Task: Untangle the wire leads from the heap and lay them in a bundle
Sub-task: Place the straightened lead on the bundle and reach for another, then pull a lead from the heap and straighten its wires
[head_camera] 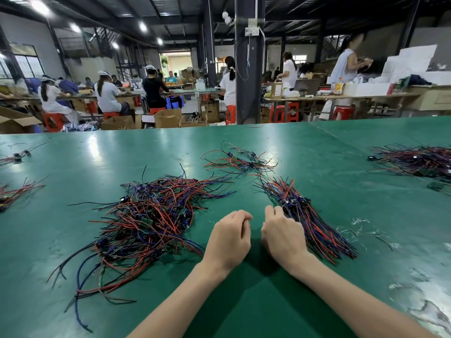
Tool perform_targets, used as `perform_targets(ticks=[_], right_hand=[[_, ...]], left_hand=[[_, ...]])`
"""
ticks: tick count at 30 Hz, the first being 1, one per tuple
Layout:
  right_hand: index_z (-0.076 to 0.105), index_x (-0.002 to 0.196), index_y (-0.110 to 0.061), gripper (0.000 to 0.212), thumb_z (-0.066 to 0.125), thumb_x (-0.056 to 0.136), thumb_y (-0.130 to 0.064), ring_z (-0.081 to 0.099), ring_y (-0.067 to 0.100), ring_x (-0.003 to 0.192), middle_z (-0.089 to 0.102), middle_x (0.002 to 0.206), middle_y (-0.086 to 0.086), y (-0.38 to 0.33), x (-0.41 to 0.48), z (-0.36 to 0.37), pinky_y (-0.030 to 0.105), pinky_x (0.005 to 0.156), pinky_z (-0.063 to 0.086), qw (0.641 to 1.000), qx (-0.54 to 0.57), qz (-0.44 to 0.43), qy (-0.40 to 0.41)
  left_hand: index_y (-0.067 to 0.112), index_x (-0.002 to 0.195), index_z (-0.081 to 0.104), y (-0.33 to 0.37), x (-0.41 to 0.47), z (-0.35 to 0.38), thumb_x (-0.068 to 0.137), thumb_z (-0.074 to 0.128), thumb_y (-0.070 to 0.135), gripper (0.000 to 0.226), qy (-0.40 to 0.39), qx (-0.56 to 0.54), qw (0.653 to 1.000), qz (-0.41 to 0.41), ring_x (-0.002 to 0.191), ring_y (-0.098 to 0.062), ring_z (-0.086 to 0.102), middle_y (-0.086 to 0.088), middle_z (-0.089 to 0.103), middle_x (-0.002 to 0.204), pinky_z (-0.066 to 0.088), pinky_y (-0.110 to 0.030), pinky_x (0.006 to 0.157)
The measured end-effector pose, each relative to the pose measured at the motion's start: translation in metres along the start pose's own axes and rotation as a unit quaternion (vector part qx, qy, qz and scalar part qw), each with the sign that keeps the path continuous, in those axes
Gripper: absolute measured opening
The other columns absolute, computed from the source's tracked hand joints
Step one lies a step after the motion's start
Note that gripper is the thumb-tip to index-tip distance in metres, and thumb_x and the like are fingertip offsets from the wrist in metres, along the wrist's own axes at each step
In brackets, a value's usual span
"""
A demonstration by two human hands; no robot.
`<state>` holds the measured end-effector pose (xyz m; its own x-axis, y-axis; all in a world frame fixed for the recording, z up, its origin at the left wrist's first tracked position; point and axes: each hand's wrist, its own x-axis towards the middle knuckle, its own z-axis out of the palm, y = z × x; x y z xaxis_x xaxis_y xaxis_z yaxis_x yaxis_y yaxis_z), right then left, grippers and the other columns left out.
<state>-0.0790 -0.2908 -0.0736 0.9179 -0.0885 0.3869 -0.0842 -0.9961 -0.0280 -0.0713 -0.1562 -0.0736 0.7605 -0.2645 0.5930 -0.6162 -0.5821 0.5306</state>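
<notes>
Here, on the green worktop (317,147), the two hands sit side by side near the middle, close together but not touching, with the task's wires split to either side of them. The left hand (228,236) hovers with its fingers loosely curled; its grip is slack and nothing shows inside it. The heap (146,220) of red, blue and black wire leads, with small green boards caught among them, spreads at 9 o'clock from this hand, and its nearest strands reach almost to the wrist. The right hand (283,236) lies knuckles up against the left edge of the bundle (314,225), its fingers bent onto the leads near the dark parts at their middle. Whether this grip is pinching a lead or only resting on the wires cannot be told, since the fingertips are hidden. The bundle lies at 2 o'clock from the right hand, its leads roughly aligned and running from 11 o'clock down to 5 o'clock. A smaller tangle (241,162) lies at 12 o'clock beyond both hands, well apart, and another pile (415,159) sits far out at 2 o'clock.
</notes>
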Motion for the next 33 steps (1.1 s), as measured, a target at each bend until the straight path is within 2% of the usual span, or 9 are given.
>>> perform_targets(ticks=[2, 4, 6, 9, 12, 14, 21, 27, 33], right_hand=[[0.051, 0.088, -0.013, 0.011, 0.059, 0.08, -0.015, 0.067, 0.029, 0.06, 0.059, 0.081, 0.006, -0.004, -0.004, -0.004, 0.03, 0.045, 0.04, 1.0, -0.006, -0.023, 0.015], [0.054, 0.073, -0.012, 0.023, 0.074, 0.062, -0.011, 0.059, 0.026, 0.04, 0.056, 0.061, 0.005, -0.003, -0.006, -0.006, 0.024, 0.035, 0.033, 0.998, -0.023, -0.04, 0.044], [0.052, 0.082, -0.013, 0.018, 0.068, 0.076, -0.018, 0.064, 0.027, 0.052, 0.059, 0.068, 0.004, 0.0, -0.008, -0.002, 0.026, 0.041, 0.032, 0.998, -0.017, -0.059, 0.024], [0.045, 0.097, -0.015, 0.012, 0.043, 0.094, -0.026, 0.067, 0.027, 0.077, 0.06, 0.088, 0.002, 0.006, -0.006, 0.008, 0.03, 0.053, 0.035, 0.998, 0.011, -0.06, 0.012], [0.043, 0.098, -0.015, 0.013, 0.039, 0.096, -0.027, 0.066, 0.027, 0.083, 0.059, 0.094, 0.001, 0.007, -0.004, 0.011, 0.031, 0.057, 0.036, 0.999, 0.027, -0.043, 0.008], [0.04, 0.093, -0.017, 0.011, 0.038, 0.096, -0.027, 0.066, 0.026, 0.084, 0.06, 0.095, 0.001, 0.006, -0.003, 0.011, 0.03, 0.057, 0.034, 0.999, 0.037, -0.038, 0.002], [0.035, 0.082, -0.019, 0.016, 0.041, 0.094, -0.028, 0.062, 0.027, 0.079, 0.059, 0.089, 0.0, 0.009, -0.005, 0.012, 0.031, 0.057, 0.029, 0.996, 0.086, -0.03, -0.004], [0.047, 0.082, -0.018, 0.016, 0.044, 0.093, -0.029, 0.059, 0.024, 0.075, 0.062, 0.084, -0.002, 0.014, -0.006, 0.009, 0.032, 0.059, 0.038, 0.99, 0.142, -0.019, 0.005], [0.055, 0.086, -0.016, 0.015, 0.049, 0.092, -0.029, 0.059, 0.024, 0.076, 0.063, 0.08, -0.001, 0.013, -0.007, 0.004, 0.032, 0.061, 0.042, 0.982, 0.187, -0.01, 0.015]], left_hand=[[0.006, 0.094, 0.068, 0.002, 0.007, -0.011, 0.087, 0.055, 0.007, 0.015, 0.026, 0.09, 0.994, 0.047, 0.082, -0.025, 0.06, -0.007, 0.068, 0.085, 0.051, -0.036, 0.071], [0.005, 0.09, 0.071, -0.003, 0.019, -0.028, 0.081, 0.061, 0.004, 0.013, 0.068, 0.191, 0.977, 0.059, 0.081, -0.029, 0.056, -0.01, 0.066, 0.08, 0.051, -0.038, 0.07], [0.005, 0.092, 0.072, -0.015, 0.031, -0.05, 0.077, 0.063, 0.0, 0.017, 0.107, 0.273, 0.956, 0.009, 0.084, -0.029, 0.054, -0.011, 0.067, 0.084, 0.046, -0.037, 0.074], [0.012, 0.108, 0.069, -0.044, 0.038, -0.083, 0.077, 0.06, -0.003, 0.036, 0.122, 0.326, 0.926, -0.145, 0.097, -0.025, 0.048, -0.011, 0.065, 0.102, 0.038, -0.033, 0.084], [0.024, 0.111, 0.069, -0.068, 0.035, -0.104, 0.082, 0.061, 0.005, 0.035, 0.066, 0.361, 0.896, -0.25, 0.108, -0.028, 0.046, -0.009, 0.06, 0.114, 0.038, -0.038, 0.092], [0.025, 0.112, 0.068, -0.077, 0.032, -0.107, 0.086, 0.057, 0.006, 0.034, 0.036, 0.36, 0.891, -0.275, 0.11, -0.031, 0.047, -0.01, 0.059, 0.117, 0.041, -0.04, 0.092], [0.013, 0.094, 0.075, -0.089, 0.03, -0.112, 0.085, 0.061, -0.003, 0.023, 0.128, 0.26, 0.923, -0.253, 0.093, -0.033, 0.061, -0.013, 0.07, 0.098, 0.053, -0.041, 0.078], [0.003, 0.091, 0.072, -0.08, 0.032, -0.11, 0.086, 0.066, 0.006, 0.008, 0.218, 0.225, 0.935, -0.166, 0.082, -0.033, 0.061, -0.014, 0.07, 0.086, 0.044, -0.034, 0.063], [-0.001, 0.091, 0.063, -0.067, 0.036, -0.107, 0.088, 0.063, 0.004, 0.006, 0.271, 0.126, 0.951, -0.081, 0.072, -0.028, 0.061, -0.014, 0.067, 0.08, 0.05, -0.037, 0.065]])
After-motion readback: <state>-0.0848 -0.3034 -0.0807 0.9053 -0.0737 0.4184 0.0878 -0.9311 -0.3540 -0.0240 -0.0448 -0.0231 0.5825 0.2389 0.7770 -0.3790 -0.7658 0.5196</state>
